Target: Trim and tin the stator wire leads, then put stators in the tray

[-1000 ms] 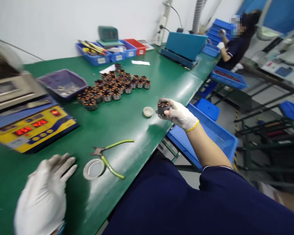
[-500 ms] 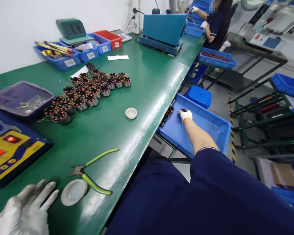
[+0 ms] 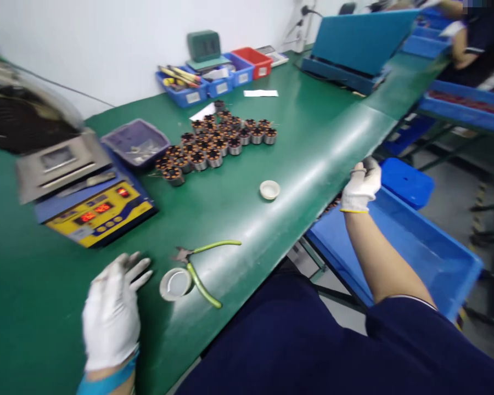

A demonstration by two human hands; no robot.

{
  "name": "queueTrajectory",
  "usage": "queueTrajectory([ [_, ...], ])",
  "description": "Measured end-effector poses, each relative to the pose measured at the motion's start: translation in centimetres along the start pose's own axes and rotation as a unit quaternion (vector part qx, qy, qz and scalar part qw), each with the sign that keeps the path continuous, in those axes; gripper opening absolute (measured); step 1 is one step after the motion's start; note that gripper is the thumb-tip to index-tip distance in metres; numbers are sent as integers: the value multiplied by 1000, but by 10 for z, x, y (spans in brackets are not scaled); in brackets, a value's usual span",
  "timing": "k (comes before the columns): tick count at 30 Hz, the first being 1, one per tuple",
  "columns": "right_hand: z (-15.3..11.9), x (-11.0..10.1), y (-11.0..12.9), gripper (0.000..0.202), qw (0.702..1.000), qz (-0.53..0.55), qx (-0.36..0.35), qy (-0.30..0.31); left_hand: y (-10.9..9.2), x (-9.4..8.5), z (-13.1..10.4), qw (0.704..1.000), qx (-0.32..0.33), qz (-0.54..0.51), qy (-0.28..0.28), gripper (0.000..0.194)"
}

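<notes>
- Glossy green flat table
- Lime-green-handled metal cutters
- Boxy yellow-and-blue control panel, digits glowing red
- Silver cylindrical metal parts, tops black dotted copper-orange
- White cloth glove, yellow hem
- Bright red rectangular plastic bin

The gloved left hand lies at near left, fingers spread a little (a blue band circles that wrist); the gloved right hand is raised farther off at right, forearm bare, fingers bent.
</notes>
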State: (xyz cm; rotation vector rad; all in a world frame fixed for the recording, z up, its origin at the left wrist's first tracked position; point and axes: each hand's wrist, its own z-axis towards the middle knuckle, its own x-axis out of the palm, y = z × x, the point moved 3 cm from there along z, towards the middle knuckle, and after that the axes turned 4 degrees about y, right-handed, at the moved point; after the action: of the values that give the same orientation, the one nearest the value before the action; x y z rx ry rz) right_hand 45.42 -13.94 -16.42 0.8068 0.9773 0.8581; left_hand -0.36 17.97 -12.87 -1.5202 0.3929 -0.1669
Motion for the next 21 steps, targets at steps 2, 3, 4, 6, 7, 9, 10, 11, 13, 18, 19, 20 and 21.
queueTrajectory([
  [2,-26,32,53,55,980,88,-139,115,1,0,1,997,-38,-54,-31,49],
  [3,-44,50,82,62,955,114,-201,186,3,-2,3,996,-47,-69,-39,52],
  [4,-66,68,112,70,918,117,-275,262,4,-3,4,995,-49,-72,-39,54],
  [6,-115,104,170,82,820,78,-416,384,7,-8,7,996,-47,-73,-36,58],
  [7,-137,123,194,82,777,39,-468,419,8,-9,7,996,-45,-74,-35,59],
  [9,-173,158,233,83,713,-56,-540,443,9,-12,9,996,-43,-76,-32,61],
  [10,-187,174,247,83,688,-106,-561,447,9,-12,9,996,-42,-77,-29,62],
  [11,-198,189,257,83,669,-150,-572,450,8,-13,9,996,-42,-78,-27,62],
  [13,-213,209,269,79,645,-210,-576,457,6,-13,8,995,-44,-83,-22,62],
  [18,-228,222,273,62,626,-229,-579,470,0,-13,2,992,-53,-114,-1,60],
  [19,-229,222,272,60,626,-229,-577,472,-2,-13,1,991,-53,-121,4,59],
  [20,-229,220,272,58,629,-229,-572,475,-4,-13,-1,991,-51,-126,7,59],
  [21,-229,217,272,58,635,-230,-563,476,-6,-13,-2,991,-47,-128,8,59],
])
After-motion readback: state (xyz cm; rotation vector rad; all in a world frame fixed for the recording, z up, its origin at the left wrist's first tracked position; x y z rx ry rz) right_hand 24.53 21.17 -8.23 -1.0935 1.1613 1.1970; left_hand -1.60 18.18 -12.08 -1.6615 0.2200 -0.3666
